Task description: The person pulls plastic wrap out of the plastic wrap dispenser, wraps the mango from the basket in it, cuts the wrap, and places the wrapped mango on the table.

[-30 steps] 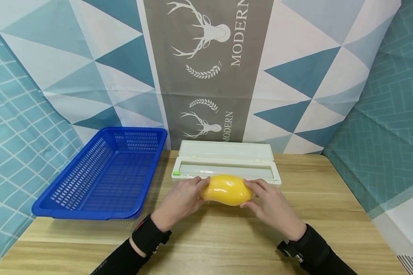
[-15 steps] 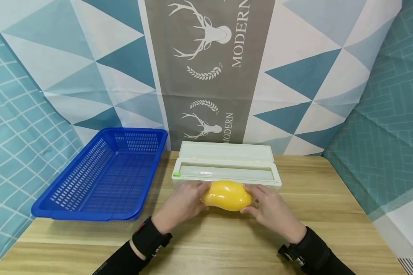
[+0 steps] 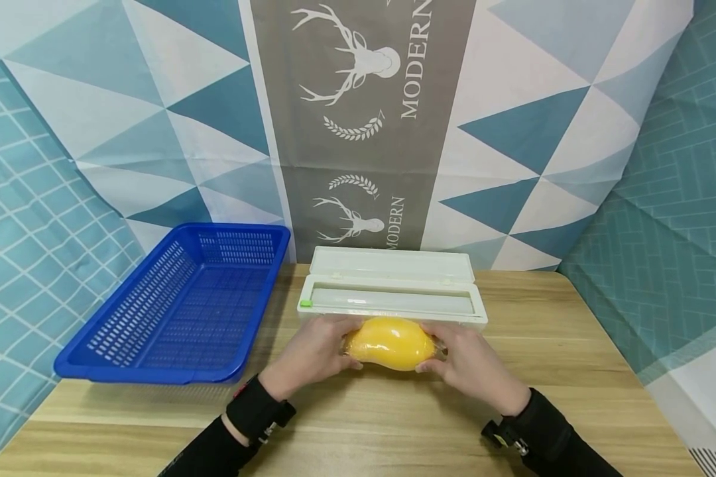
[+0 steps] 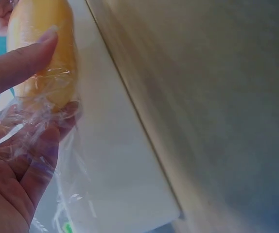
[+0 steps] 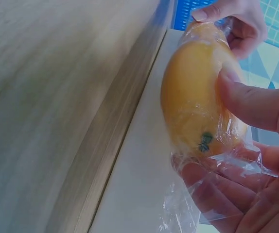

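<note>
A yellow mango [image 3: 390,342] in clear cling film [image 5: 227,167] is held between my two hands just in front of a white cling film dispenser [image 3: 394,319]. My left hand [image 3: 316,351] grips its left end; in the left wrist view the thumb [image 4: 25,65] lies on the fruit and the fingers are beneath, amid crumpled film. My right hand [image 3: 474,364] grips the other end, thumb [image 5: 249,102] on the fruit and fingers under the loose film. A dark green spot [image 5: 205,141] shows at that end. The dispenser's lid [image 3: 390,264] is raised, showing a roll [image 3: 388,299] inside.
A blue perforated plastic basket [image 3: 256,318] stands to the left on the wooden table [image 3: 394,424]. A small green piece [image 3: 306,303] sits at the dispenser's left end. A patterned cloth backdrop [image 3: 358,132] rises behind the table.
Both hands have brought the mango slightly nearer to me, away from the dispenser. My left fingers have shifted round its left end, and the thumb is lower.
</note>
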### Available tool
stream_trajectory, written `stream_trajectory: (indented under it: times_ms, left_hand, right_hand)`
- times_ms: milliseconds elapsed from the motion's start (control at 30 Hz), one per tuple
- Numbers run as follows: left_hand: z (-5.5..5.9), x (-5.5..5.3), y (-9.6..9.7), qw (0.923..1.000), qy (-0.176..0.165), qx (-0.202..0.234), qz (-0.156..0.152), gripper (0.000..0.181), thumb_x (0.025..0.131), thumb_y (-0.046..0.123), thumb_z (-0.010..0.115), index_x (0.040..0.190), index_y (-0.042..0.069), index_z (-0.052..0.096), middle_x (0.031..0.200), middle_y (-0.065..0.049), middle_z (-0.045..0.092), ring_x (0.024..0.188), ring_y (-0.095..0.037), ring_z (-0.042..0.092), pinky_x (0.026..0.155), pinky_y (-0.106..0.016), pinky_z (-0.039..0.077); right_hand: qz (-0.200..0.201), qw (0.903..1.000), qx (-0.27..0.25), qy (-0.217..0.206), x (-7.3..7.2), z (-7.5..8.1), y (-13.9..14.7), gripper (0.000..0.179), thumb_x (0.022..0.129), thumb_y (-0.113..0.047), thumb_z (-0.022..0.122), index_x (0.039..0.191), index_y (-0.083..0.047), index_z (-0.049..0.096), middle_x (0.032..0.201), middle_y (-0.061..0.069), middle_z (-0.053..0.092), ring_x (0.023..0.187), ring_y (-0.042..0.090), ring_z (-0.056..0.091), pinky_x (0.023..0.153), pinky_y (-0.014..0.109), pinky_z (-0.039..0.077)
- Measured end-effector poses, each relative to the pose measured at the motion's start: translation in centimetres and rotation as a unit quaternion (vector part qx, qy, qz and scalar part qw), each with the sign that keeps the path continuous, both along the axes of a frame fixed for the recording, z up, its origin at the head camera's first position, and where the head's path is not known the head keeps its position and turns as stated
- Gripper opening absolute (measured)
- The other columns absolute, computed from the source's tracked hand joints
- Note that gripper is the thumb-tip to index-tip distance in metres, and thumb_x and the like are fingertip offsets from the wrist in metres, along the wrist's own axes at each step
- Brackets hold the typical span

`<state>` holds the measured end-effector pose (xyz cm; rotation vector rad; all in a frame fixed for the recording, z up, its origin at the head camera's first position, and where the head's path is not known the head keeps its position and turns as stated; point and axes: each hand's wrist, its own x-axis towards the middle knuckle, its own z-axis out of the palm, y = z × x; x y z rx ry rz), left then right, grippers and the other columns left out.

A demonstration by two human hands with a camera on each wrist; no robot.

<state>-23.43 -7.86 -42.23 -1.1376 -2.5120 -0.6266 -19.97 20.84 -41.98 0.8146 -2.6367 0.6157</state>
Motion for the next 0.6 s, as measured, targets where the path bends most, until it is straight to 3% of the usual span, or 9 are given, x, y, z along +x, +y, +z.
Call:
stream_trajectory:
  times_ms: [267, 467, 600]
  left_hand:
    - [-0.62, -0.22, -0.25, 0.9998, -0.017, 0.006, -0.007, 0.061, 0.062, 0.041, 0.081, 0.116, 0.019, 0.063, 0.109, 0.008, 0.064, 0.096, -0.005, 0.056, 0.083, -0.022, 0.044]
    - [-0.96, -0.38, -0.62, 0.9996, -0.028, -0.009, -0.002, 0.07, 0.065, 0.045, 0.078, 0.123, 0.01, 0.059, 0.116, 0.001, 0.062, 0.103, -0.01, 0.056, 0.086, -0.024, 0.043]
    - [-1.03, -0.32, -0.78, 0.9989, -0.039, -0.024, 0.007, 0.073, 0.067, 0.048, 0.075, 0.125, 0.008, 0.056, 0.121, -0.003, 0.059, 0.087, -0.008, 0.058, 0.085, -0.024, 0.044]
  right_hand:
    - [0.008, 0.9988, -0.004, -0.049, -0.3, -0.04, 0.21, 0.065, 0.07, -0.05, 0.071, 0.123, -0.015, 0.058, 0.111, -0.006, 0.063, 0.093, 0.001, 0.056, 0.075, 0.021, 0.047]
    - [0.019, 0.9968, -0.01, -0.078, -0.63, -0.14, 0.23, 0.064, 0.072, -0.05, 0.069, 0.122, -0.012, 0.058, 0.107, -0.005, 0.064, 0.089, 0.0, 0.056, 0.073, 0.021, 0.047]
    - [0.012, 0.9964, 0.011, -0.084, -0.72, -0.2, 0.19, 0.063, 0.074, -0.053, 0.067, 0.122, -0.012, 0.059, 0.107, -0.005, 0.065, 0.091, 0.0, 0.056, 0.075, 0.022, 0.046]
